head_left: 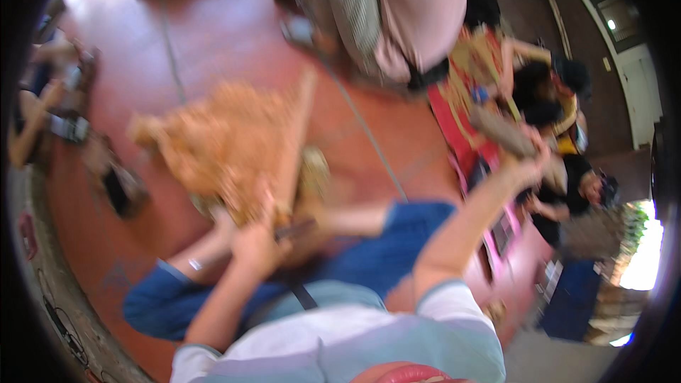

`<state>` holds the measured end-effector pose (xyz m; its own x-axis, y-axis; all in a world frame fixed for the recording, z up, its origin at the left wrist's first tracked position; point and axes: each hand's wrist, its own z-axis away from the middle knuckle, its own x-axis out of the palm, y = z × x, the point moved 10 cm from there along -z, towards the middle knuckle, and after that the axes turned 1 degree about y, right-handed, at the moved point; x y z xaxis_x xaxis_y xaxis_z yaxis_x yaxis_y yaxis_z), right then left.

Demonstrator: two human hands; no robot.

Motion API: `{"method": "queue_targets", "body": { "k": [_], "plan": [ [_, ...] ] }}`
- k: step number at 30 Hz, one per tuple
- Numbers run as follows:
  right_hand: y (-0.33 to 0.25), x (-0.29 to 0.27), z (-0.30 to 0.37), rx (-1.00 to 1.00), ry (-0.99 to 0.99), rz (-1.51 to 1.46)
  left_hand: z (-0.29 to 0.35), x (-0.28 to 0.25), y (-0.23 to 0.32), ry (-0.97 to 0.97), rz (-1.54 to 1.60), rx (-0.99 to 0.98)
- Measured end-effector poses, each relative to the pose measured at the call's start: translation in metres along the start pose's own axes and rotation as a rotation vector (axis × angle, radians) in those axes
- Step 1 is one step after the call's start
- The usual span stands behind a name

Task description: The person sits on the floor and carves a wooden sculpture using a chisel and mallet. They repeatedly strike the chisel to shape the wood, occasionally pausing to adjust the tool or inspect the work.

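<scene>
Left hand [250,241] low at the centre, fingers curled around the near end of a long wooden stick [292,152], by the heap of tan fibre [223,138] on the red floor [213,35]. Right hand [526,167] raised to the right, closed on a brownish bundle [505,133], grip too blurred to tell finely. Seated people beyond, pink mat [496,241] alongside.
</scene>
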<state>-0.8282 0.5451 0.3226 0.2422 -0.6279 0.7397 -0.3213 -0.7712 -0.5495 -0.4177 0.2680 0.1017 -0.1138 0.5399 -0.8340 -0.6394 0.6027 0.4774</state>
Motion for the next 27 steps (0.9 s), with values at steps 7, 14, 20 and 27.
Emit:
{"method": "queue_targets", "body": {
  "k": [7, 14, 20, 27],
  "plan": [
    [0.077, 0.028, 0.099, 0.478, -0.197, 0.169, -0.004, -0.004, -0.003, 0.066, 0.058, 0.206],
    [0.149, 0.003, 0.258, 1.209, -0.375, 0.449, 0.004, -0.024, 0.056, 0.198, 0.606, 0.355],
    [0.135, -0.021, 0.274, 1.356, -0.662, 0.806, 0.002, -0.013, 0.090, 0.142, 0.702, 0.458],
    [0.092, -0.027, 0.223, 0.992, -0.517, 0.997, -0.017, -0.007, 0.097, 0.421, 0.748, 0.428]
  ]
}}
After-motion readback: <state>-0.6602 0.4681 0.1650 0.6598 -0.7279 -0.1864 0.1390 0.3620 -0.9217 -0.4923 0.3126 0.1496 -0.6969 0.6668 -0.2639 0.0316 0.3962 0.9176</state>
